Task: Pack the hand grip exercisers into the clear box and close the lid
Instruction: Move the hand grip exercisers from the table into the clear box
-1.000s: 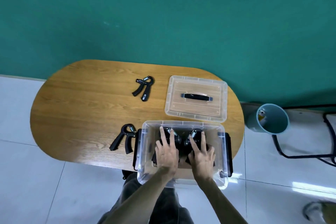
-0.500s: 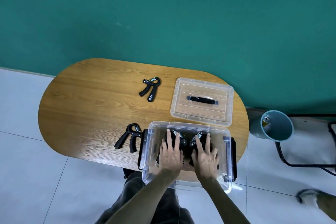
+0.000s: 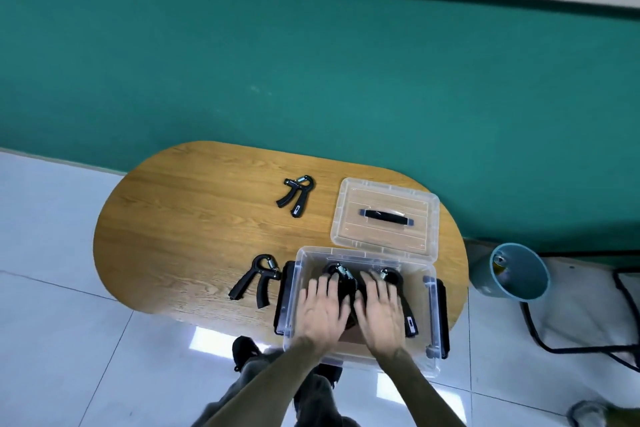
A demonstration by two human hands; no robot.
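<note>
The clear box (image 3: 429, 291) stands open at the near edge of the oval wooden table (image 3: 194, 218). Inside it lie black hand grip exercisers (image 3: 341, 270), partly hidden under my hands. My left hand (image 3: 322, 312) and my right hand (image 3: 379, 312) rest flat on them with fingers spread, side by side. One exerciser (image 3: 258, 279) lies on the table just left of the box. Another exerciser (image 3: 297, 194) lies farther back. The clear lid (image 3: 384, 215) with a black handle lies flat behind the box.
A blue-grey bin (image 3: 516, 270) stands on the floor right of the table, with black cables (image 3: 554, 340) beside it. A teal wall runs behind the table. My legs and a dark shoe (image 3: 244, 352) show below the table edge.
The view has tilted up and shifted, so the table sits lower in frame. Both hands stay on the exercisers inside the box, drawn slightly back toward me.
</note>
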